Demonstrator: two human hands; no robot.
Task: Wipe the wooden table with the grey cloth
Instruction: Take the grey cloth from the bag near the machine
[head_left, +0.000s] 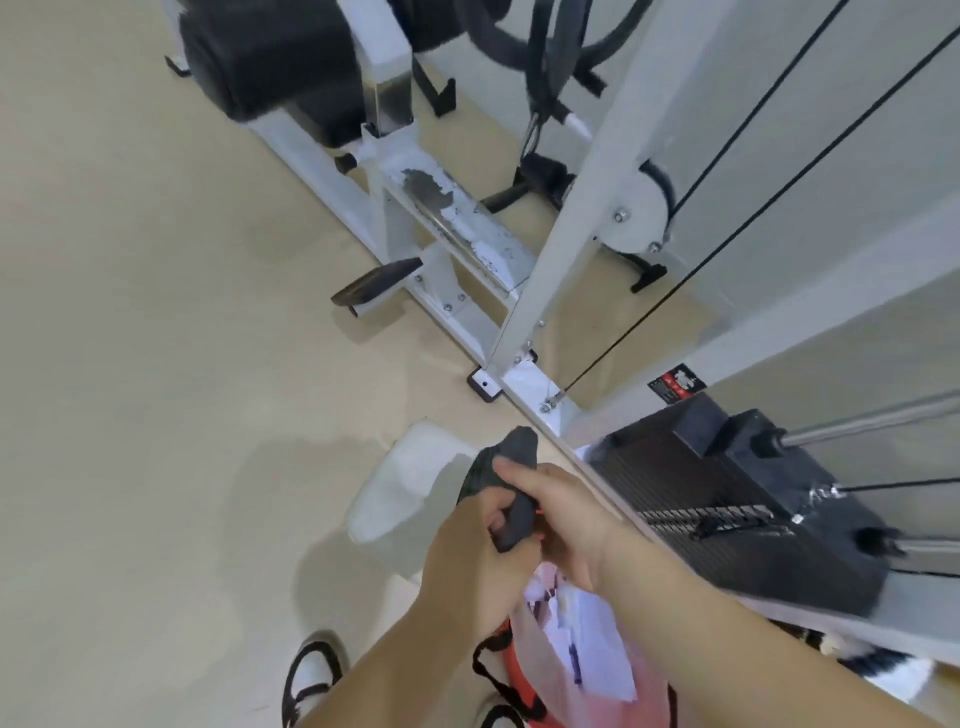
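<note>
The dark grey cloth (511, 451) is bunched up between both of my hands, low in the middle of the view. My left hand (470, 569) grips its lower part, with a fold sticking out between the fingers. My right hand (563, 512) closes over the cloth from the right, its thumb on the upper part. No wooden table is in view; below me is a beige floor (156, 364).
A white gym machine frame (447, 218) with black pads, cables and a weight stack (727, 509) fills the top and right. A pink plastic bag with papers (576, 644) and a red strapped bag (511, 675) hang under my hands. A white shoe-like object (400, 483) lies on the floor.
</note>
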